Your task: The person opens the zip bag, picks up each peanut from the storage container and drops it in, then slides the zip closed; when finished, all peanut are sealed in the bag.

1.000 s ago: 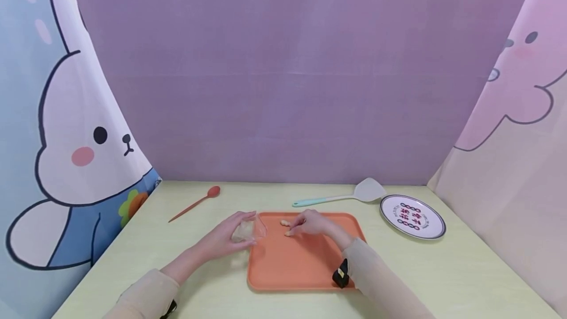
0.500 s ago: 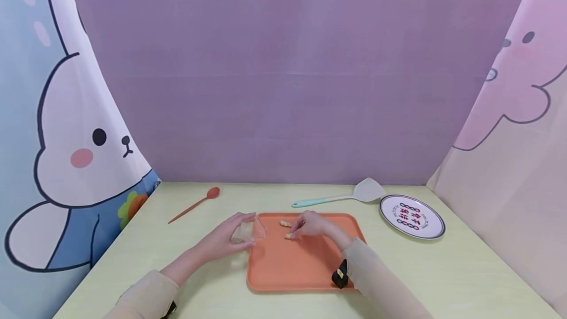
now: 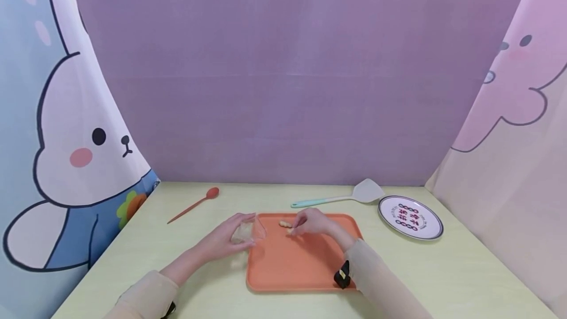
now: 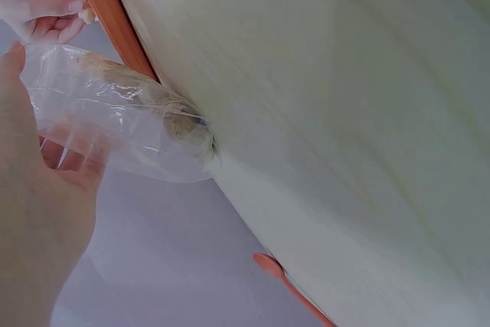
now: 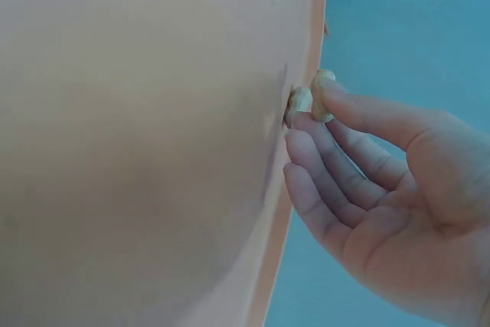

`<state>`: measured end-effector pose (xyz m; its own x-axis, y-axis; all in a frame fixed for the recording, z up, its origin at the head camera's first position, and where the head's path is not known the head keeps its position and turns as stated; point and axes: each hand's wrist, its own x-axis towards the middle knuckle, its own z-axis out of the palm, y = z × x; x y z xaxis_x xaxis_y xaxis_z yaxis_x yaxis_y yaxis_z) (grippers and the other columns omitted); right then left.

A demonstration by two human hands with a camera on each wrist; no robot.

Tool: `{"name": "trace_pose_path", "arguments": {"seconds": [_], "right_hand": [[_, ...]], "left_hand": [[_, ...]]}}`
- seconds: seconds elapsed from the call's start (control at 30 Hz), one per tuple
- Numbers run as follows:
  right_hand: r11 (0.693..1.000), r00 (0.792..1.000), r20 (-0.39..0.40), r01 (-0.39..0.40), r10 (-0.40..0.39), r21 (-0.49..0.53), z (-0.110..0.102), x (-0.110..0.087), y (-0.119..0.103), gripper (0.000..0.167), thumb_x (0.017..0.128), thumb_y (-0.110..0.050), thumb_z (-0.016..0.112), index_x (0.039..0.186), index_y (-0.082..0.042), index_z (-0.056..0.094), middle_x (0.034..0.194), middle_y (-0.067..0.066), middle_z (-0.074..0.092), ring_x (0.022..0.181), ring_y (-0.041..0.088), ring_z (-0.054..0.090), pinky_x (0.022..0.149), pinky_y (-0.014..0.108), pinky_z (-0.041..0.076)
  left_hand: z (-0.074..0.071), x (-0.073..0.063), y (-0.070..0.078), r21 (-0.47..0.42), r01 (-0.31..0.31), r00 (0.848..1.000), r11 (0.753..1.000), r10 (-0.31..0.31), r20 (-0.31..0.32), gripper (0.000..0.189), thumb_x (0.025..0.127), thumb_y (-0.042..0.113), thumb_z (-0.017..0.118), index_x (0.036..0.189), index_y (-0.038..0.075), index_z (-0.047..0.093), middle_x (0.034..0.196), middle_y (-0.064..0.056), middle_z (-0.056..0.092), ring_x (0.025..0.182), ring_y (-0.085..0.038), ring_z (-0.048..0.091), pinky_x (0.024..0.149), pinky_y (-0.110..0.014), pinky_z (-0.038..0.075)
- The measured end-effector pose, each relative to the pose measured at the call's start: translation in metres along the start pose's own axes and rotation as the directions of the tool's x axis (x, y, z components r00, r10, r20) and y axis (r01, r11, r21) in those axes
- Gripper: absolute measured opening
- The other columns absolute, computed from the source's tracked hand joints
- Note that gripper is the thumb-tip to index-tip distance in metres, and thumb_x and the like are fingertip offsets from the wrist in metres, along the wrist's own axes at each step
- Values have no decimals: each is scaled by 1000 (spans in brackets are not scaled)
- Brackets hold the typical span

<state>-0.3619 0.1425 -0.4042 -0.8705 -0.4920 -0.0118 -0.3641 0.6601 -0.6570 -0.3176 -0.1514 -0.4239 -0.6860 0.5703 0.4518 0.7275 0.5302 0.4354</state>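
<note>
In the head view my left hand (image 3: 223,238) grips a clear plastic bag (image 3: 244,232) beside the tray's left edge. Brownish contents show through the bag (image 4: 157,97) in the left wrist view, too blurred to make out. Over the back of the orange tray (image 3: 292,270), my right hand (image 3: 312,222) pinches an unshelled peanut (image 5: 321,96) between thumb and fingers. Another peanut (image 3: 285,224) lies on the tray just behind those fingertips. The right wrist view shows both peanuts close together near the tray's rim.
A red spoon (image 3: 212,192) lies at the back left of the table. Behind the tray is a spatula (image 3: 366,191) with a mint handle. A white plate (image 3: 411,217) with red print sits at the right. Purple cloth (image 3: 283,87) hangs along the table's back edge.
My right hand has drawn the pinched peanut slightly up from where it was on the tray. The left hand and the bag have stayed in place.
</note>
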Motion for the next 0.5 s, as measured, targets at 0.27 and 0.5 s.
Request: {"name": "trace_pose_path", "arguments": {"seconds": [0.27, 0.5], "right_hand": [[996, 995, -52, 84, -83, 9, -7, -7, -4, 9, 83, -18, 71, 89, -10, 69, 84, 0, 69, 75, 10, 61, 67, 27, 51], [988, 983, -105, 151, -150, 3, -9, -13, -22, 13, 86, -22, 68, 92, -11, 70, 82, 0, 68, 74, 13, 62, 64, 23, 50]], "left_hand": [[-1, 0, 2, 2, 5, 1000, 1000, -5, 8, 69, 83, 44, 68, 136, 6, 45, 127, -4, 57, 121, -23, 52, 101, -44, 44], [-1, 0, 2, 7, 6, 1000, 1000, -6, 0, 70, 83, 46, 66, 137, 6, 44, 126, -2, 57, 120, -22, 53, 101, -44, 43]]}}
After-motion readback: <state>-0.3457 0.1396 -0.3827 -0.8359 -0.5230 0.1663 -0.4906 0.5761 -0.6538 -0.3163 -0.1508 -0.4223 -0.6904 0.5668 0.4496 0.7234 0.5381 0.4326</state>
